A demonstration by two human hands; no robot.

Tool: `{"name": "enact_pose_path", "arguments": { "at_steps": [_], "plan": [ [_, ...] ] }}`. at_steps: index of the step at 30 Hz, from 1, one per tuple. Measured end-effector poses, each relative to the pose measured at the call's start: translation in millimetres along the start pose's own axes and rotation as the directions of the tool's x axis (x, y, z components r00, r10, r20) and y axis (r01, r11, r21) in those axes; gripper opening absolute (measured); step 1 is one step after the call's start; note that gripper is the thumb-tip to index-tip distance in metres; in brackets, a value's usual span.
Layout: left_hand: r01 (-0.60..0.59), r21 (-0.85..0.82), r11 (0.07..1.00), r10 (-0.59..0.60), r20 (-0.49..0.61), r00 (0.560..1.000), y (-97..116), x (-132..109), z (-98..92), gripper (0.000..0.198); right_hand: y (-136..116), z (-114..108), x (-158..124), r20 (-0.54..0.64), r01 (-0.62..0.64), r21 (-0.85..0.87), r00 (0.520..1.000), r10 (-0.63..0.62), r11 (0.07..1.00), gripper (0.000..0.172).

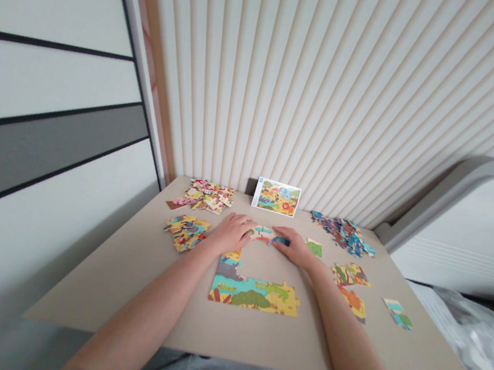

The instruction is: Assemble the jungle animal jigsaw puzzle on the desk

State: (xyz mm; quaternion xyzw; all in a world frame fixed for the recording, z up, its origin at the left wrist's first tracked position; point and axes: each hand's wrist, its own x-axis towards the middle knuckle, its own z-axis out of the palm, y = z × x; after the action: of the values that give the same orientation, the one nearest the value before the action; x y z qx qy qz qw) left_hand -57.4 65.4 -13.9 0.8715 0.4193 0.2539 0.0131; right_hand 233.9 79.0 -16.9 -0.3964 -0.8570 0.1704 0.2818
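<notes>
Several joined jigsaw puzzle pieces (262, 233) lie in a short strip between my two hands. My left hand (232, 231) rests at the strip's left end, its bent fingers on a puzzle piece there. At the other end, my right hand (294, 247) has its thumb and fingers around a blue puzzle piece (281, 240). Nearer to me lies a partly joined L-shaped puzzle section (255, 295) with a green bush, a crocodile and a grey animal. Its upper left part runs up beneath my left hand and is partly hidden.
A picture card (277, 197) leans at the back. Loose piles lie at back left (209, 197), left (186, 231) and back right (345, 234). More pieces (351, 274) sit right of my right arm, a green piece (314, 248) beside that hand, and a small group (398, 314) farther right.
</notes>
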Motion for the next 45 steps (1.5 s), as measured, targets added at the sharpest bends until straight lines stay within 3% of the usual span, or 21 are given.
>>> {"name": "enact_pose_path", "arguments": {
  "at_steps": [8,35,40,45],
  "plan": [
    [-0.144,-0.01,0.99,0.144,0.049,0.988,16.8,3.8,-4.8,0.029,1.3,1.0,1.3,0.01,-0.047,0.009,0.999,0.047,0.999,0.051],
    [-0.173,-0.07,0.982,0.178,0.078,0.981,17.2,9.1,-3.9,0.029,-6.6,3.1,-0.9,-0.021,-0.04,-0.015,0.999,0.039,0.999,0.042],
    [-0.187,-0.066,0.98,0.191,0.065,0.979,15.6,8.2,-0.9,0.032,-6.5,-6.9,-11.5,-0.022,-0.05,-0.086,0.999,0.048,0.995,0.05],
    [-0.189,-0.079,0.979,0.195,0.074,0.978,13.5,8.0,2.0,0.035,-0.6,-16.2,-27.9,-0.039,-0.079,-0.083,0.996,0.075,0.993,0.045]
  ]
}}
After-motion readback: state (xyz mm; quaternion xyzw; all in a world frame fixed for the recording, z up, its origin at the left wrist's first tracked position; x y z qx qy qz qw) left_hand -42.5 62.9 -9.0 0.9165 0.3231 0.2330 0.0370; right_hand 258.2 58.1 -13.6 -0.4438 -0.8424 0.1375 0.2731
